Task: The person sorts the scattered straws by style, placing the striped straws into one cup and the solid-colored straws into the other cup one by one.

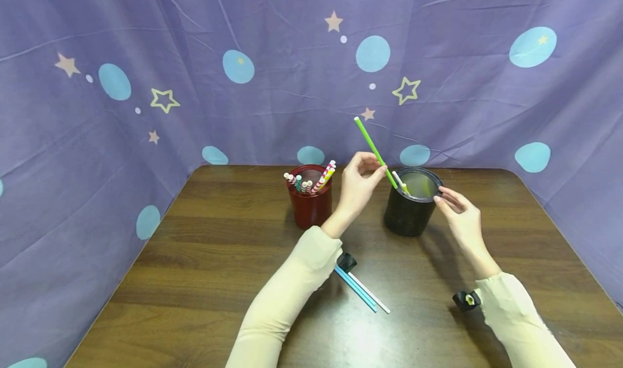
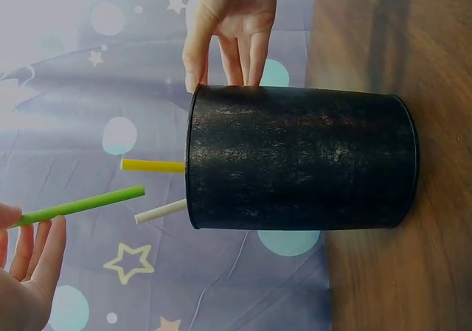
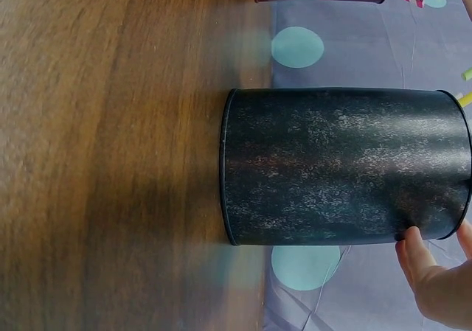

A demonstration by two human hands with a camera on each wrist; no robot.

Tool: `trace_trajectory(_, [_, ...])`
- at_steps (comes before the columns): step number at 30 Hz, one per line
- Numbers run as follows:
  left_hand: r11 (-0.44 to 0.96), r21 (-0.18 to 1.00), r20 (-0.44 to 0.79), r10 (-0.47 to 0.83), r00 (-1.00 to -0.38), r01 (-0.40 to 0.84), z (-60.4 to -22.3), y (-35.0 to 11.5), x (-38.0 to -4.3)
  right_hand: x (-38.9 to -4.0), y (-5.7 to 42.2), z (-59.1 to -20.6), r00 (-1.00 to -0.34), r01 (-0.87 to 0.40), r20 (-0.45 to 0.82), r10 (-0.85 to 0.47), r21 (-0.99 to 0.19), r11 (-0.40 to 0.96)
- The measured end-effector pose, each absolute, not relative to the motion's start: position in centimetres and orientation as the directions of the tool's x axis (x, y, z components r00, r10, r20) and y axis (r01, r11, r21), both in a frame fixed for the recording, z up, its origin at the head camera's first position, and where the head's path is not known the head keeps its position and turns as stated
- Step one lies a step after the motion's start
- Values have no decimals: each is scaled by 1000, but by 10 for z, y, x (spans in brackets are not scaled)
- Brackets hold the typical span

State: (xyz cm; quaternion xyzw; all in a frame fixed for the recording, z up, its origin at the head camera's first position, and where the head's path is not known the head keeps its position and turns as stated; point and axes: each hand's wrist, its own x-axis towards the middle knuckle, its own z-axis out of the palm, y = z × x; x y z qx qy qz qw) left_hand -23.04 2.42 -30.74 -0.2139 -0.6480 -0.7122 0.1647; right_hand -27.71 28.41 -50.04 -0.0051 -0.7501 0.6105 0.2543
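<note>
My left hand (image 1: pixel 357 186) pinches a green straw (image 1: pixel 372 145) between thumb and fingers. The straw is tilted, its lower end just above the rim of a black bucket (image 1: pixel 408 216), apart from it in the left wrist view. Inside that bucket stand a white straw (image 2: pixel 161 211) and a yellow straw (image 2: pixel 153 166), their ends sticking out over the rim. On the bucket's right side, my right hand (image 1: pixel 464 222) holds it near the rim with thumb and fingertips; the bucket stands upright on the table.
A red bucket (image 1: pixel 311 211) holding several patterned straws (image 1: pixel 318 184) stands left of the black one. Nearer on the wooden table (image 1: pixel 204 281) lie blue straws (image 1: pixel 357 289) and a white straw (image 1: pixel 372 295), partly hidden by the left sleeve. A purple patterned curtain (image 1: pixel 292 119) hangs behind.
</note>
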Motion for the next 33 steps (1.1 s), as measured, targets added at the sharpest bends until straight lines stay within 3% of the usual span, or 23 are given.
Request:
trace_trajectory(14, [-77,881,471,72,-879,466,-338,43,-259,-277,284,-501,-870,-301,375,322,-918,257])
trace_trajectory(21, [36,886,458,101,-883,463,-347,47,-265,-280,285,-503,-869,-309,378,320,-918,248])
trace_trajectory(28, [100,882,445,152,-883,461,-353,49,-266,-280,286,-503,-867,-320,385,316,-917,239])
trace_trajectory(33, [132,862,465,174,-868,488,-339,44,-247,-280,286,-503,-867,-323,388,314,-916,240])
